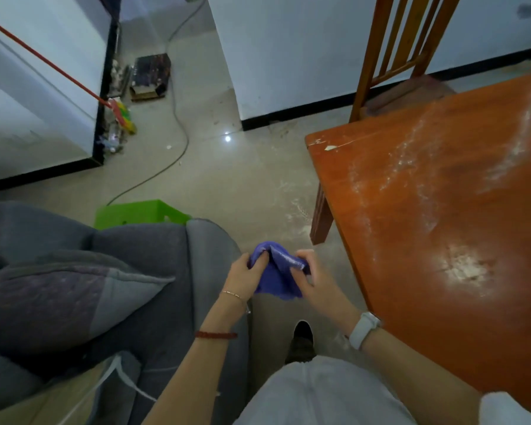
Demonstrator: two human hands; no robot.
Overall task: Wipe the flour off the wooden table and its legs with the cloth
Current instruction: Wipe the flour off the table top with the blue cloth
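Both hands held the blue cloth (275, 271) bunched, left hand (246, 276) and right hand (314, 279) close together. The floury wooden table (442, 194) lay just beside the right hand, off to the right.

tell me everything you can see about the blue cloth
The cloth is a blue-purple, soft-looking fabric, bunched and folded into a peak rather than spread flat. The left hand and right hand pinch it from either side, holding it in the air above the floor, left of the wooden table, not touching it.
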